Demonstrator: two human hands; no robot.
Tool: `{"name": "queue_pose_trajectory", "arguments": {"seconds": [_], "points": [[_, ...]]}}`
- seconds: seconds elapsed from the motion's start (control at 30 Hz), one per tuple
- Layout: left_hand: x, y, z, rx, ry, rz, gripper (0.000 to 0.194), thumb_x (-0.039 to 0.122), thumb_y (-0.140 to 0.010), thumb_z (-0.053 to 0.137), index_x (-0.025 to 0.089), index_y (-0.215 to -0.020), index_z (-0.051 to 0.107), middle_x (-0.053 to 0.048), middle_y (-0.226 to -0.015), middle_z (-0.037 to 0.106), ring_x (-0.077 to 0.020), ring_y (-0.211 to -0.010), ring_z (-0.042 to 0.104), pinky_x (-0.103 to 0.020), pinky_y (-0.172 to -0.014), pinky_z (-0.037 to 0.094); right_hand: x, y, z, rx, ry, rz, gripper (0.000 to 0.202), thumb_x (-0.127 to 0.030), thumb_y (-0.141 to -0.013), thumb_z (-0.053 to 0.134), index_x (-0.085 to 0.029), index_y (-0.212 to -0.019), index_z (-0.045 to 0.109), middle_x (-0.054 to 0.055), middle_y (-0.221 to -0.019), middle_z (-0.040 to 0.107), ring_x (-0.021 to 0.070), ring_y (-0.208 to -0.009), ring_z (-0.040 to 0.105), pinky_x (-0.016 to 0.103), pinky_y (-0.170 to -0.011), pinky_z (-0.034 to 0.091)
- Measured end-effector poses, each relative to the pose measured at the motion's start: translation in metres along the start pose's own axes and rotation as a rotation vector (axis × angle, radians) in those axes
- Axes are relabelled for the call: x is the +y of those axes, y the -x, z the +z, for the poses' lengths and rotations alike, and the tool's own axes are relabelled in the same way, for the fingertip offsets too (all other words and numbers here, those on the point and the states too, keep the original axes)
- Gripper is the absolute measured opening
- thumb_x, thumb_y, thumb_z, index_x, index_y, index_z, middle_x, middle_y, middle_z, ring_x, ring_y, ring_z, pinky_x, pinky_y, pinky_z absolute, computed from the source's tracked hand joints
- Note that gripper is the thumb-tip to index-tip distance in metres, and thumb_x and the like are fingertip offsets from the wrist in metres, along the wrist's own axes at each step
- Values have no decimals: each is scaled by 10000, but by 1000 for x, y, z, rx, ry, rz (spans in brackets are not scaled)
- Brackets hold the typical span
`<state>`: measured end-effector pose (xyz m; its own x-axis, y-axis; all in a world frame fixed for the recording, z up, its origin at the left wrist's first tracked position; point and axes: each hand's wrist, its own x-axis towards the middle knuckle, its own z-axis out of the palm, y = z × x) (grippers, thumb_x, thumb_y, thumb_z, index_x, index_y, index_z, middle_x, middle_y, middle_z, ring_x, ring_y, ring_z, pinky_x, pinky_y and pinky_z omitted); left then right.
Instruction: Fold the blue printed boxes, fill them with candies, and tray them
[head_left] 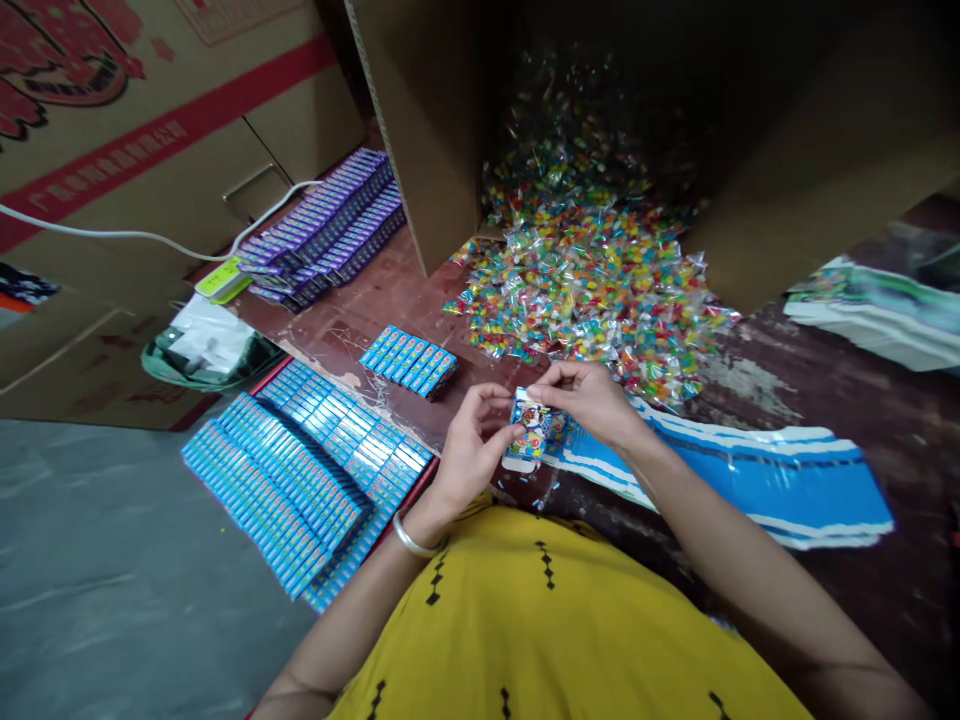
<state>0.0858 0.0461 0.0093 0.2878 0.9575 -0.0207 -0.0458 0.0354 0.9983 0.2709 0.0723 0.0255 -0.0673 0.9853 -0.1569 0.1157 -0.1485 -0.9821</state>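
Holds a small printed box just in front of the candy heap, with the left grip curled around one side and the right grip pinching the top edge. Looks partway along: to judge as done, rows of blue boxes well left of the heap; as left, one lower flap sticking out, plenty in the heap, and flat blue cartons to its front right.
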Motion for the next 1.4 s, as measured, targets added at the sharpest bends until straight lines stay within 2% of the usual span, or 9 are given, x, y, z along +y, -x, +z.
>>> {"name": "queue_pose_trajectory", "arguments": {"seconds": [0.17, 0.3, 0.43, 0.67, 0.8, 0.87, 1.1, 1.23, 1.4], "points": [[4, -1, -3, -38, -9, -16, 469, 239, -810, 696, 215, -1248, 530, -81, -1193, 608, -201, -1077, 592, -289, -861, 518, -4, 2, 0, 9, 123, -76, 263, -414, -740, 751, -180, -664, 659, -3, -641, 645, 134, -603, 560, 279, -588, 438], [0, -2, -5, -5, 19, -37, 382, 246, -838, 659, 200, -1211, 589, -72, -1141, 650, -195, -1041, 612, -305, -915, 493, -4, 19, 8, -38, 286, -251, 176, -382, -838, 663, -216, -895, 669, 39, -944, 694, 194, -861, 640, 321, -733, 501], [-7, -3, -7, 49, 134, -83, 359, 245, -796, 708, 191, -1129, 587, -54, -1069, 662, -171, -985, 626, -276, -869, 506, 2, 37, 15, -149, 536, -315, 758, -333, -677, 811, -276, -1341, 450, 80, -1312, 560, 274, -1185, 548, 412, -959, 479], [-15, 1, -22, 15, 103, -278, 335, 305, -747, 751, 184, -940, 506, 15, -813, 610, -88, -628, 591, -187, -551, 498, 6, 15, 1, -384, 615, -303, 912, -407, -631, 840, -304, -1405, 368, 85, -1409, 496, 268, -1216, 543, 393, -956, 488], [-15, 10, -31, -8, 170, -420, 435, 315, -742, 740, 221, -1052, 450, 25, -885, 597, -88, -546, 597, -259, -524, 556, 9, -38, 3, -122, 785, -253, 460, -399, -824, 688, -232, -1221, 525, 67, -1070, 675, 222, -915, 647, 366, -809, 514], [-13, 14, -33, -6, 209, -454, 534, 279, -719, 748, 238, -1156, 444, -14, -1042, 608, -119, -643, 650, -339, -637, 603, 12, -63, 13, -100, 967, -334, 269, -289, -879, 621, -203, -1130, 579, 91, -1082, 669, 240, -978, 624, 380, -854, 491], [-17, 20, -43, -27, 136, -397, 331, 305, -782, 670, 163, -1077, 620, -29, -940, 658, -152, -806, 616, -272, -727, 550, 19, -93, 37, -194, 1300, -495, 270, -91, -890, 476, -149, -1127, 593, 158, -1131, 647, 294, -1143, 524, 392, -916, 456], [-30, 16, -46, 59, 49, -375, 389, 405, -813, 639, 161, -1115, 619, -45, -958, 666, -169, -801, 604, -273, -649, 549, 27, -95, 25, -78, 1171, -499, 247, -125, -914, 446, -159, -1082, 624, 147, -1096, 667, 281, -1093, 558, 395, -915, 458], [-39, 9, -40, 80, -25, -320, 424, 466, -831, 622, 154, -1118, 622, -64, -972, 678, -187, -815, 625, -315, -679, 571, 19, -85, 9, 210, 609, -446, 167, -220, -887, 529, -209, -1016, 635, 44, -899, 694, 188, -788, 650, 321, -740, 519]]}}
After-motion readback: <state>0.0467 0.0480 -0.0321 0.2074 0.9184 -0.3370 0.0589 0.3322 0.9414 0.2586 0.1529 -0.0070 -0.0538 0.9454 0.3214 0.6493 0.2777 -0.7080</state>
